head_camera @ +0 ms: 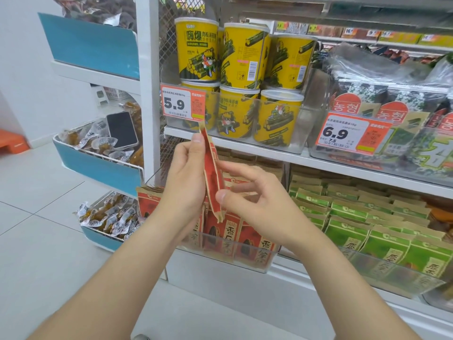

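Note:
A flat red and brown snack packet (212, 168) is held edge-on in front of a shop shelf. My left hand (186, 177) grips its left side, thumb near the top. My right hand (255, 200) pinches its lower right edge between thumb and fingers. Directly below stands a clear plastic bin (245, 261) with several matching red packets (220, 229) upright in it.
Green packets (355, 231) fill bins to the right. Yellow canisters (235, 77) and seaweed packs (392, 114) sit on the shelf above, with price tags (180, 104). At left, blue-fronted baskets (98, 165) hold wrapped snacks and a phone (121, 130). Tiled floor lies lower left.

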Demonstrator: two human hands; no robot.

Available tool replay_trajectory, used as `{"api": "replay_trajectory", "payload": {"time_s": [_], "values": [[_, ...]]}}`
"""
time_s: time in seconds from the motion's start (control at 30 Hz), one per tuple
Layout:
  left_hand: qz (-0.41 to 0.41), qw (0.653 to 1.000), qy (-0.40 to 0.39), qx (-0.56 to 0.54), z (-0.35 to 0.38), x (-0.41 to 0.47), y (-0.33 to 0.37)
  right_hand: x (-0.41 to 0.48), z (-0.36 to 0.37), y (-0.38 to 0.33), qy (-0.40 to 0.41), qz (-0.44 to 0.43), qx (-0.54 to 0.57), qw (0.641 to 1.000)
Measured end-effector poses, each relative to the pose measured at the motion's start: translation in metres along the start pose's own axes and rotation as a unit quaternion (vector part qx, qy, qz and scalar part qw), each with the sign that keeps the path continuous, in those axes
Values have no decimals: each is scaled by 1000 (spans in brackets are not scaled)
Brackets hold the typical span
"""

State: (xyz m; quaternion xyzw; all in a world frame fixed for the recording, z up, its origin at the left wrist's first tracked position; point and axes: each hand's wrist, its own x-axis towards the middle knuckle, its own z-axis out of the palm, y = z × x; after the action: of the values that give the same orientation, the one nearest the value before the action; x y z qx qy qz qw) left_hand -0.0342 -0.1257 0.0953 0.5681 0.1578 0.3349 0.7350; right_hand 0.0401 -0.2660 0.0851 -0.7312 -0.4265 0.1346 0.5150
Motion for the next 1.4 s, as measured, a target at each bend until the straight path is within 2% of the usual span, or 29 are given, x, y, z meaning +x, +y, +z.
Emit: {"api": "replay_trajectory", "payload": {"time_s": [0.07,0.13,0.33,0.43,0.57,0.83,1.17,1.4], "values": [[2,1000,18,-2,0,0,1,-2,-2,-2,-45,20,-2,999],[9,1000,17,5,0,0,2,-4,-2,-4,-47,23,16,999],[41,994,-97,19,-10,2,3,-1,-3,-7,66,-23,127,989],[52,992,-116,23,-14,3,4,0,-5,-7,78,-66,114,988],[69,992,-104,15,-13,-1,9,1,-5,-6,72,-56,126,988],[121,973,-147,132,-16,-2,8,4,-4,-1,94,-45,121,987],[125,958,-221,130,-31,5,8,1,6,-6,145,-78,65,984],[85,970,-216,67,-38,10,10,3,7,-7,158,-64,86,982]]}}
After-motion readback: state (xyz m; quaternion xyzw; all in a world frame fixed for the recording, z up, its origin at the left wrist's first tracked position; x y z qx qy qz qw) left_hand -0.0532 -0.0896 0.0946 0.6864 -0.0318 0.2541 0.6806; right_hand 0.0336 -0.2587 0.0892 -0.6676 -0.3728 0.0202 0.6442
